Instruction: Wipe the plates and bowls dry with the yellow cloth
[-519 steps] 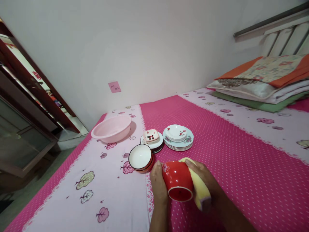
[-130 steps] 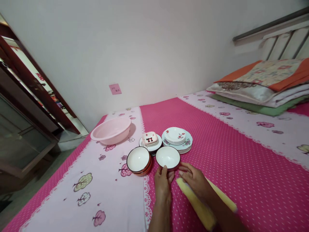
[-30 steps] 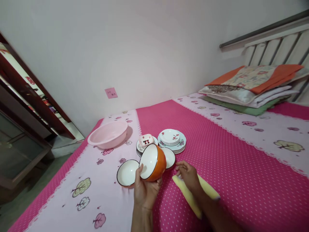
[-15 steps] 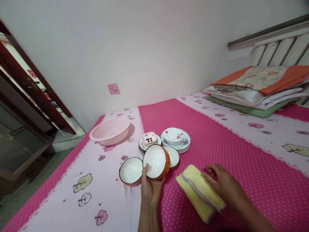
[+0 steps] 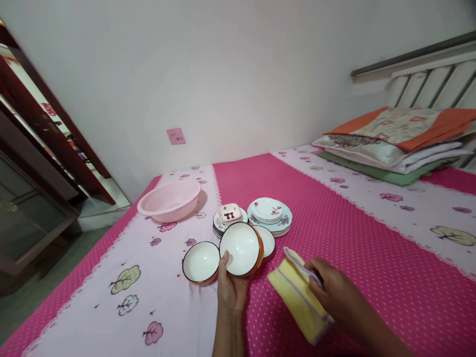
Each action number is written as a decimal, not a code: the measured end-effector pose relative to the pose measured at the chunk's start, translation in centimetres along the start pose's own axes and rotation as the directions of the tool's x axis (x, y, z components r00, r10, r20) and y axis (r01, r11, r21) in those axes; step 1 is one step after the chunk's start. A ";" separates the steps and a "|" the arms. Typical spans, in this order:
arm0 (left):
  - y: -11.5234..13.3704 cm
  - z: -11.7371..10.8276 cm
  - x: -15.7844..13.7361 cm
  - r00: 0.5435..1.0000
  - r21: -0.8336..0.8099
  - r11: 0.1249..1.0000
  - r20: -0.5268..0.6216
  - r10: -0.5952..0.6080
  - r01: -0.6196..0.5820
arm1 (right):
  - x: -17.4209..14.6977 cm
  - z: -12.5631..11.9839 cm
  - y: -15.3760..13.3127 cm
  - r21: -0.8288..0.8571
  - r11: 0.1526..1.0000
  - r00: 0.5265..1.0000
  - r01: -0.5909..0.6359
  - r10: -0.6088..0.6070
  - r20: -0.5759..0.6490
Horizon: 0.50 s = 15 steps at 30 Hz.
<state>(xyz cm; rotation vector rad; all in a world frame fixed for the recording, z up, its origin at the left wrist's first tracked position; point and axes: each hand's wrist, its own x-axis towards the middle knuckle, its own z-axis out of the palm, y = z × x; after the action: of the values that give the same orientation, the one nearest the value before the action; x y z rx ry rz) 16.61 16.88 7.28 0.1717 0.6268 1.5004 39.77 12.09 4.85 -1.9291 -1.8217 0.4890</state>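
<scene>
My left hand [image 5: 232, 292] grips an orange bowl [image 5: 241, 249] with a white inside and dark rim, tilted toward me, thumb over its edge. To the right, my right hand [image 5: 329, 285] is closed on a folded yellow cloth [image 5: 297, 295] with pale purple edging; one layer of it stands up. The cloth is apart from the bowl. A similar white-lined bowl [image 5: 201, 263] rests on the bed to the left. Another bowl [image 5: 267, 242] sits partly hidden behind the held one.
Behind the bowls stand a small square dish [image 5: 229, 212] on stacked plates [image 5: 220, 225] and a second plate stack [image 5: 284, 225]. A pink basin [image 5: 169, 201] is at the back left, near the wall. Folded bedding [image 5: 394, 141] lies at the back right.
My right hand has closed on the cloth's edge and lifted one layer, shifting the cloth slightly left. The held bowl has turned to face me a little more.
</scene>
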 end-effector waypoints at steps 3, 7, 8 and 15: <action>-0.2 -0.1 0.1 1.000 -0.019 1.000 -0.013 -0.012 0.012 | -0.4 1.3 -0.8 -0.003 0.996 0.994 0.087 -0.086 0.072; -0.4 -0.2 0.2 1.000 -0.009 1.000 -0.017 0.008 -0.009 | -0.8 3.9 -1.2 -0.087 0.986 0.985 0.144 -0.134 0.110; -0.5 -0.2 0.2 1.000 -0.006 1.000 -0.012 0.016 -0.016 | -0.8 4.2 -1.1 -0.108 0.982 0.985 0.153 -0.142 0.100; -0.1 0.1 0.0 0.999 -0.036 0.999 0.023 -0.024 0.024 | -0.7 6.9 -0.3 -0.289 0.950 0.993 0.118 -0.114 0.032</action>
<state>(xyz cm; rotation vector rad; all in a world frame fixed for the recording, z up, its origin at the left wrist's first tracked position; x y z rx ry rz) 16.78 16.89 7.30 0.1525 0.5808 1.4838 35.81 11.88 -0.79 -1.9890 -2.1003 0.2052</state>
